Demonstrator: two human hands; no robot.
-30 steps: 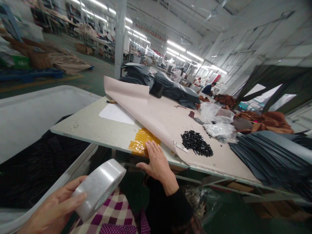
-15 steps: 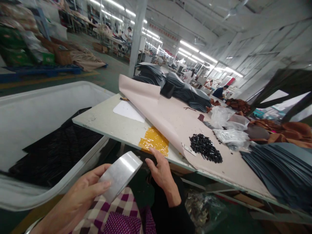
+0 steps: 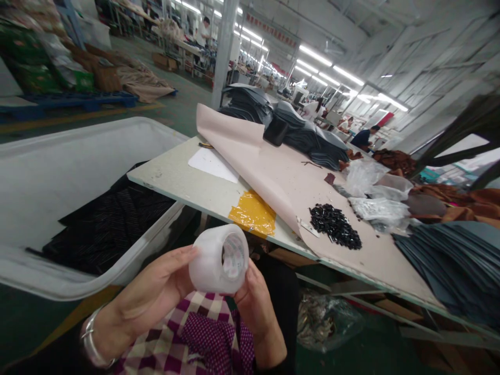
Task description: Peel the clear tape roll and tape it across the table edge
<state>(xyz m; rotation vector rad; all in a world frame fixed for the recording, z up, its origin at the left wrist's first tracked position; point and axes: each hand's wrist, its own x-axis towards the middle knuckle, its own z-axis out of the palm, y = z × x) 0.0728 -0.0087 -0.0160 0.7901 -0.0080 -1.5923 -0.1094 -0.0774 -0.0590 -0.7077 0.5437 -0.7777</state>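
Observation:
A roll of clear tape (image 3: pixel 219 259) is held up in front of my lap, its core facing me. My left hand (image 3: pixel 164 286) grips its left side. My right hand (image 3: pixel 253 297) holds it from below and behind on the right. Just beyond the roll is the near edge of the work table (image 3: pixel 183 185), where a patch of yellow tape (image 3: pixel 252 214) sits beside a large beige sheet (image 3: pixel 273 182) with its far corner folded up. A pile of small black parts (image 3: pixel 335 226) lies on that sheet.
A big white bin (image 3: pixel 50 172) holding dark fabric stands to my left. Stacks of dark grey sheets (image 3: pixel 449 260) fill the table's right side, with clear plastic bags (image 3: pixel 371 195) behind the black parts. A white paper (image 3: pixel 213 164) lies near the far left edge. Other people work in the background.
My right hand left the table edge by the yellow tape and came to the roll. My left hand turned the roll so that its core faces me.

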